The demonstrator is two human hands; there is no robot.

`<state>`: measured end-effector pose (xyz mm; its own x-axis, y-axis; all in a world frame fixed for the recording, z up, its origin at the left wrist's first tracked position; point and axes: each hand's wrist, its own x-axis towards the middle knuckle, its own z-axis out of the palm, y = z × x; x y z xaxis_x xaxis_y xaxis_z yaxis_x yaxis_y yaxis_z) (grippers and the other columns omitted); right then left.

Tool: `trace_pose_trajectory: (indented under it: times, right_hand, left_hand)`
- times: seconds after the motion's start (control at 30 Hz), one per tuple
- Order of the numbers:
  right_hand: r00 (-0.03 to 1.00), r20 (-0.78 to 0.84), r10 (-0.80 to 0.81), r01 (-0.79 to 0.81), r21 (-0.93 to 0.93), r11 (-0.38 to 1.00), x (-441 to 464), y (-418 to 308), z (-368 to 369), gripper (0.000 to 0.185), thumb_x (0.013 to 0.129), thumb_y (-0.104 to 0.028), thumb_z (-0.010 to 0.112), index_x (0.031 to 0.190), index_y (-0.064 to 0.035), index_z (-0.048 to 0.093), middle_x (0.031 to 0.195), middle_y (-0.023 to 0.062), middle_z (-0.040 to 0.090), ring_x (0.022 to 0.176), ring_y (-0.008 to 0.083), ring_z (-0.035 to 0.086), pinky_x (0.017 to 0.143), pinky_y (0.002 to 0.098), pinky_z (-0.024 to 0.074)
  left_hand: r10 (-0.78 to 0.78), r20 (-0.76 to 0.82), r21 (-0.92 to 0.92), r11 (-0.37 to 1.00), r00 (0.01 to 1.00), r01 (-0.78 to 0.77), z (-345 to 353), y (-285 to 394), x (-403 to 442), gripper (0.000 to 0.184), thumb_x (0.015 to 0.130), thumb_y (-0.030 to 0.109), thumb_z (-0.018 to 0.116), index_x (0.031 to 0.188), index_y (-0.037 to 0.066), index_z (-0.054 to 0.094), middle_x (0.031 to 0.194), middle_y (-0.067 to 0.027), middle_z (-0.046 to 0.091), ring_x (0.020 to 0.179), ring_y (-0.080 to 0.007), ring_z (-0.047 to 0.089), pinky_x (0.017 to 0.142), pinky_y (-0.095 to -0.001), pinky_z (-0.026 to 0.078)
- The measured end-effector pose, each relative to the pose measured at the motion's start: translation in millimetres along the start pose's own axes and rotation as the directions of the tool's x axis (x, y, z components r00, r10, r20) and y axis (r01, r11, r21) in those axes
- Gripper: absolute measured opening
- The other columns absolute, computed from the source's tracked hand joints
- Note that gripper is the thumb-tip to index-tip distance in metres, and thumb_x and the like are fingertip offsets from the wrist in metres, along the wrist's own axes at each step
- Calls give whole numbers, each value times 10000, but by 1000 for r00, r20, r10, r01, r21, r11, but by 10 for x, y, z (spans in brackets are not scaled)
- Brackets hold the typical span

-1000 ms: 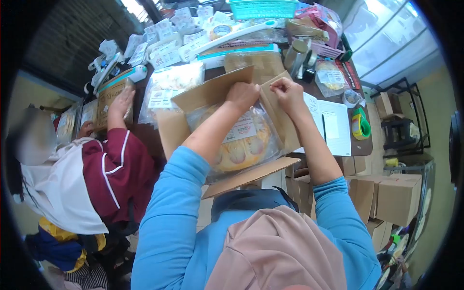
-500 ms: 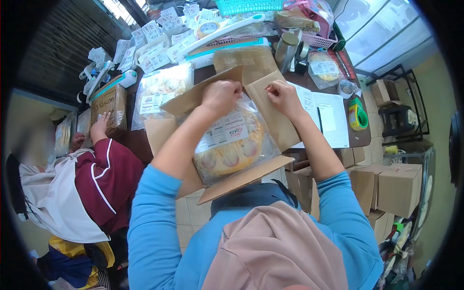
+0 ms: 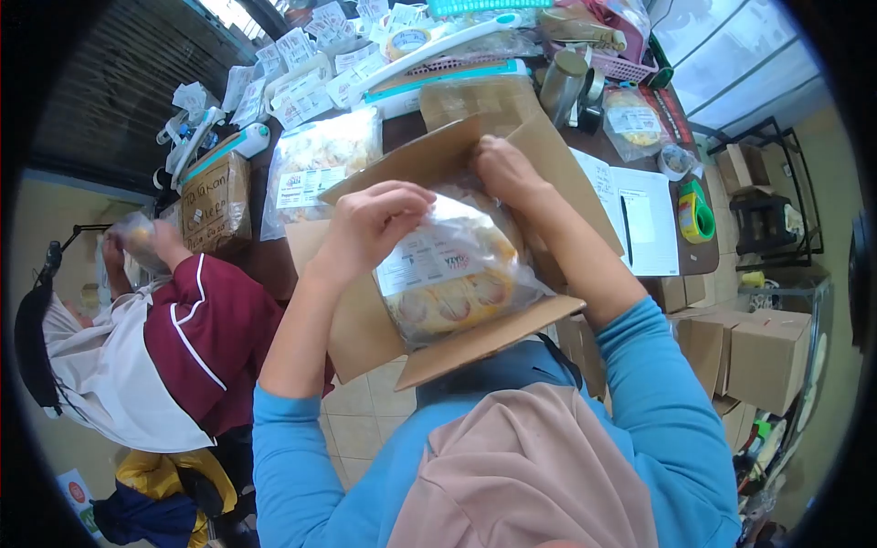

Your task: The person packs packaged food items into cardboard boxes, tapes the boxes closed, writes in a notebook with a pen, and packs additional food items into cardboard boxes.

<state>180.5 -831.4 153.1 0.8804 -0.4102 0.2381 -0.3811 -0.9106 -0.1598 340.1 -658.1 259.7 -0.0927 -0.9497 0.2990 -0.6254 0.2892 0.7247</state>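
Observation:
A clear plastic bag of pizza (image 3: 457,297) with a white label lies in an open cardboard box (image 3: 352,315), its near side tilted toward me. My left hand (image 3: 379,224) is closed on the loose plastic at the bag's upper left. At the back right corner of the box, my right hand (image 3: 507,173) has its fingers curled beside the bag's far edge. What those fingers hold, if anything, is hidden. The box flaps stand outspread around the bag.
Another bagged pizza (image 3: 311,164) lies behind the box on the left. Bag sealers (image 3: 438,87), a metal canister (image 3: 564,87), an open notebook (image 3: 649,219) and a green tape dispenser (image 3: 696,215) are on the table. A co-worker in a maroon sleeve (image 3: 215,320) handles a bag at left.
My right hand has moved left from the right flap into the box's back corner. My left hand has drawn back toward me, lifting the bag's plastic. The co-worker's hand has left the taped box.

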Motion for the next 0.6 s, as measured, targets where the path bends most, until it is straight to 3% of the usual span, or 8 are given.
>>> trace_pose_trajectory:
  times: [0.13,0.17,0.27,0.4,0.47,0.53,0.57,0.6]
  right_hand:
    - [975,-211,-74,71,-25,997,26,-76,-236,117,658,-106,562,667,-68,673,788,88,618,851,236,563,767,329,447]
    - [996,-20,-89,85,-149,985,-5,-88,-65,112,649,-113,572,659,-71,675,791,93,620,858,237,565,759,331,447]
    - [991,50,-123,125,-25,992,-1,-86,30,115,652,-112,567,655,-76,677,795,97,622,867,239,566,749,328,448]
    - [990,-53,-128,117,-174,978,24,-107,-161,132,670,-106,548,661,-76,676,787,87,612,867,239,567,745,327,450]
    - [995,2,-104,104,-100,990,3,-23,62,128,673,-122,558,668,-81,679,784,82,598,853,234,565,752,341,449]
    - [991,18,-136,136,-237,962,57,-73,53,103,666,-132,570,641,-79,654,801,80,590,822,231,564,741,352,457]
    - [988,28,-149,152,-225,963,108,-207,-98,103,666,-132,570,641,-79,654,801,80,590,822,231,564,741,352,457]
    - [977,-113,-182,177,-59,983,224,-396,-394,89,662,-129,570,637,-73,635,794,73,582,808,227,565,722,348,463]
  left_hand:
    - [43,-31,-36,998,999,-44,-137,187,-259,103,734,-31,625,818,29,630,906,-90,655,768,-232,644,637,-296,517]
    - [5,-51,-42,999,999,-7,-136,242,-330,133,702,-46,628,803,39,633,904,-93,659,778,-238,647,646,-306,520]
    - [34,-94,47,998,995,-29,-180,403,-496,170,667,-55,628,799,52,641,900,-86,665,786,-241,650,656,-301,522]
    - [50,-189,21,999,981,-47,-171,478,-690,186,642,-44,647,797,61,652,881,-89,668,757,-232,652,645,-289,523]
    - [70,-207,54,997,976,-60,-167,536,-716,183,641,-35,656,797,61,651,876,-84,669,740,-224,649,628,-284,521]
    - [102,-245,98,992,964,-80,-191,528,-702,181,640,-25,665,798,62,650,870,-79,669,722,-215,646,611,-280,519]
    - [120,-248,90,991,961,-101,-199,543,-739,182,641,-18,670,803,62,649,870,-75,668,705,-209,641,595,-278,516]
    - [141,-252,84,989,958,-123,-199,548,-767,184,641,-11,674,808,63,648,870,-71,667,687,-202,636,578,-275,513]
